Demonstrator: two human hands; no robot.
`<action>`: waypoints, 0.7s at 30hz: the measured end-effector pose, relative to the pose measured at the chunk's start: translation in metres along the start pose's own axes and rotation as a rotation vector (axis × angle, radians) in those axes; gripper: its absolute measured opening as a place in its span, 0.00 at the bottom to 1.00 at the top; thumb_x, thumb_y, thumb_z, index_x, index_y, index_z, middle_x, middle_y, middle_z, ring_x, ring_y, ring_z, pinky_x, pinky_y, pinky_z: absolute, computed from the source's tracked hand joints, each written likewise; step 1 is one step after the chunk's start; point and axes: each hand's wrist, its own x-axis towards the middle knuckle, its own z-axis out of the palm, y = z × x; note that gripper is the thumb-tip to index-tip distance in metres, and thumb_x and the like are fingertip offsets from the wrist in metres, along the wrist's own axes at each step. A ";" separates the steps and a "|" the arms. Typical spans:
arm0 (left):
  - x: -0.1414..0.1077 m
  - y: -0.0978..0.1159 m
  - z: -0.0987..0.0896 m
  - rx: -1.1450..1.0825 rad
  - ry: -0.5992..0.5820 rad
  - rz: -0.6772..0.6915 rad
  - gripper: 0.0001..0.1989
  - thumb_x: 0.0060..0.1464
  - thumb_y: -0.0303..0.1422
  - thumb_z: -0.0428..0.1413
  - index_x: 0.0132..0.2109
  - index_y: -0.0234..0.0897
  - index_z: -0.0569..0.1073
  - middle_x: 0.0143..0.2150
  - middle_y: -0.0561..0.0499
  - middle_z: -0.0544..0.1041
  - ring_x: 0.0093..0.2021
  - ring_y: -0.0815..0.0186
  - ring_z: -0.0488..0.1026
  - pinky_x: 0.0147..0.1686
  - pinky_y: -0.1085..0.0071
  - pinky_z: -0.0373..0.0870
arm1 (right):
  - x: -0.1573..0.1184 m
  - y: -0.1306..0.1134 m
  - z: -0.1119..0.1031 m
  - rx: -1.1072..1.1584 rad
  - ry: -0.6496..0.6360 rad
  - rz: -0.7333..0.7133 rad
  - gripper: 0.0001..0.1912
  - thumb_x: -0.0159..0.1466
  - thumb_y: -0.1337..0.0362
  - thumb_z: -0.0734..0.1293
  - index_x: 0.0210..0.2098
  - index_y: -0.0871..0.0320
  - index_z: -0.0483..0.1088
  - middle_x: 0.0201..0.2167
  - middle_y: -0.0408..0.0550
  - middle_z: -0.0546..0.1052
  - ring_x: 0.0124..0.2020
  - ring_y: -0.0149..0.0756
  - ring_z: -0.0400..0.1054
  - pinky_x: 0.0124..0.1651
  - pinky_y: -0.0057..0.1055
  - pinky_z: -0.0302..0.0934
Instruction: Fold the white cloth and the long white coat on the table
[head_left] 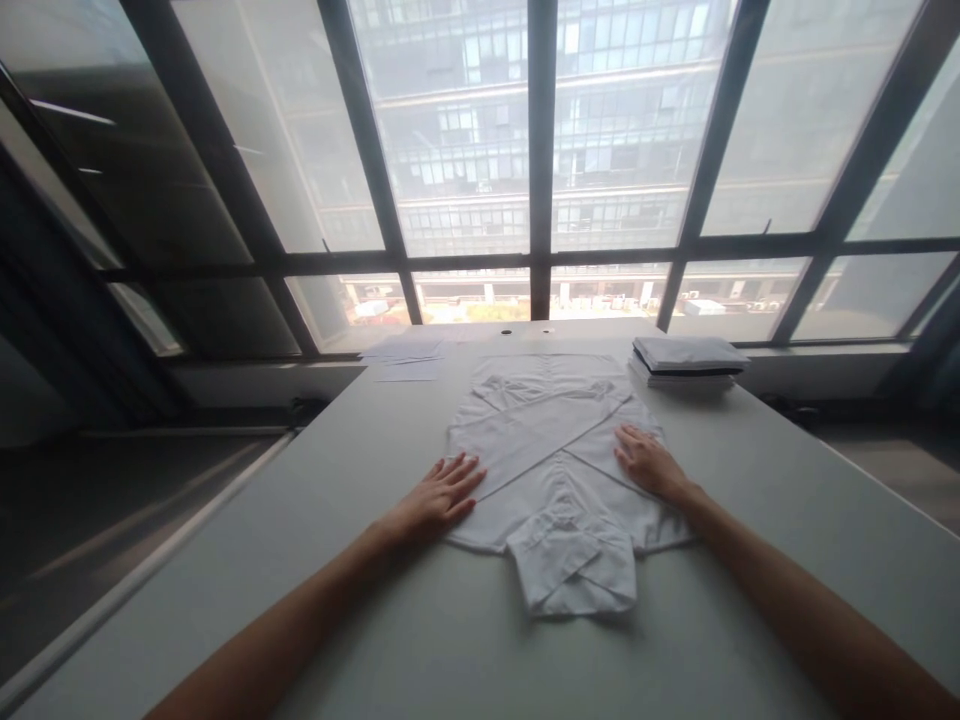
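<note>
1. While daylight pours through the tall window wall [540, 130], a white table [360, 640] reaches from the person toward the glass, its far edge close to the frames.

2. On the table, midway between the left and right edges, lies the white garment [540, 430], stretching from near the far edge toward the person. As I judge it, the work is partway along: two sleeve-like strips already lie crossed over the body, making a flat X. The body remains spread at full width, not doubled into a small bundle, and creases bunch down its centre.

3. Near the table's far right corner sits a stack of folded cloth [690, 362], pale with a dark band showing between layers, well apart from the garment.

4. Toward the far left corner lie thin white sheets [405, 355], overlapping.

5. At the garment's near end, a flared flap [577, 575], perhaps a hood, lies flat toward the person, with folds crossing on it.

6. Both forearms come in low and spread apart. The left hand [444, 495] lies palm down, fingers fanned and loose over the garment's left side. The right hand [646, 462] rests on its right side, fingers closer together, lightly bent, apparently pressing rather than grasping.
</note>
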 end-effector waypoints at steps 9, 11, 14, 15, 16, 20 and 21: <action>0.032 -0.006 -0.009 -0.074 0.199 -0.147 0.31 0.74 0.48 0.38 0.76 0.43 0.52 0.77 0.44 0.51 0.76 0.53 0.47 0.71 0.49 0.50 | 0.000 0.003 0.004 -0.002 0.025 -0.009 0.27 0.70 0.60 0.59 0.64 0.66 0.69 0.67 0.67 0.67 0.68 0.55 0.60 0.69 0.53 0.56; 0.049 -0.014 -0.010 -0.045 0.180 -0.159 0.30 0.73 0.47 0.39 0.75 0.41 0.55 0.77 0.42 0.52 0.76 0.52 0.47 0.71 0.46 0.49 | -0.001 0.004 0.005 0.008 0.032 -0.018 0.27 0.70 0.60 0.59 0.64 0.66 0.69 0.66 0.67 0.67 0.68 0.55 0.61 0.69 0.54 0.56; 0.070 -0.027 -0.006 0.009 0.070 -0.197 0.30 0.73 0.46 0.40 0.75 0.41 0.57 0.77 0.41 0.51 0.76 0.48 0.46 0.70 0.40 0.48 | -0.002 0.004 0.004 0.018 0.045 -0.019 0.27 0.70 0.60 0.59 0.64 0.64 0.69 0.67 0.66 0.67 0.68 0.55 0.61 0.69 0.54 0.56; 0.074 -0.029 -0.003 0.019 0.045 -0.220 0.30 0.72 0.47 0.40 0.75 0.43 0.57 0.77 0.42 0.51 0.76 0.46 0.45 0.69 0.37 0.47 | -0.003 0.004 0.004 0.018 0.043 -0.012 0.27 0.71 0.59 0.59 0.64 0.64 0.69 0.67 0.66 0.67 0.68 0.55 0.61 0.69 0.54 0.56; 0.077 -0.031 -0.001 0.025 0.033 -0.245 0.30 0.72 0.48 0.40 0.75 0.44 0.56 0.77 0.43 0.50 0.76 0.45 0.44 0.69 0.36 0.46 | -0.003 0.004 0.003 0.017 0.035 -0.005 0.27 0.71 0.59 0.58 0.65 0.64 0.69 0.67 0.66 0.67 0.69 0.55 0.60 0.69 0.53 0.55; 0.077 -0.030 0.004 0.032 0.039 -0.329 0.32 0.70 0.52 0.40 0.75 0.50 0.55 0.78 0.48 0.46 0.77 0.43 0.37 0.69 0.34 0.41 | -0.004 0.001 -0.002 -0.013 -0.028 0.012 0.28 0.71 0.59 0.58 0.65 0.65 0.68 0.69 0.65 0.65 0.70 0.53 0.59 0.70 0.50 0.54; 0.077 -0.029 0.004 0.032 0.037 -0.342 0.32 0.70 0.53 0.40 0.75 0.51 0.55 0.79 0.48 0.46 0.77 0.42 0.36 0.69 0.34 0.41 | -0.004 0.000 -0.003 -0.030 -0.039 0.014 0.28 0.71 0.58 0.57 0.66 0.64 0.67 0.70 0.64 0.63 0.71 0.53 0.57 0.71 0.50 0.53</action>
